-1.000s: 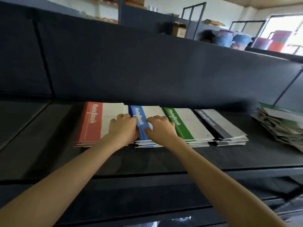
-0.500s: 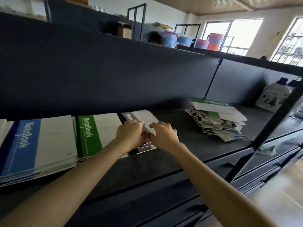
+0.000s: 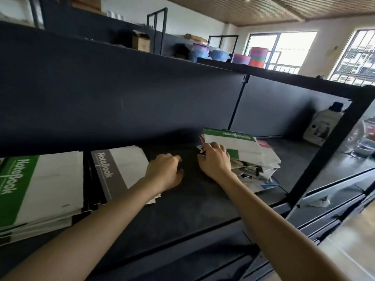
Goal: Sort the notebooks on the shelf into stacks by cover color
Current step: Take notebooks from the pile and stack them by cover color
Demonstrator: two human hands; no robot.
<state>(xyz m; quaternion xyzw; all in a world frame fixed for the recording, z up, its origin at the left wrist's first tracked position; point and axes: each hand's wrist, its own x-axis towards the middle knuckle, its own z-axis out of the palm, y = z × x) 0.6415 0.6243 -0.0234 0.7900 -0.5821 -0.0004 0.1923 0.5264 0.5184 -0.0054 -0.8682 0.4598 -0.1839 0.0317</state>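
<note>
Two sorted stacks lie at the left of the dark shelf [image 3: 192,205]: a green-cover notebook stack [image 3: 40,189] and, to its right, a grey-cover notebook stack [image 3: 121,169]. A messy unsorted pile [image 3: 255,159] sits further right, topped by a green notebook [image 3: 231,139] turned the other way. My left hand [image 3: 165,172] hovers loosely curled over the bare shelf just right of the grey stack and holds nothing. My right hand [image 3: 216,162] touches the pile's left edge with its fingertips on the top notebooks.
The upper shelf board [image 3: 121,94] hangs low over the notebooks and hides their far ends. A black upright post [image 3: 324,155] stands right of the pile, and a white jug [image 3: 322,126] is in the far right corner. Boxes and tubs sit on top.
Both hands left the grey stack and moved right. The right hand now touches the messy pile; the left hand is off the grey stack. The view panned right too.
</note>
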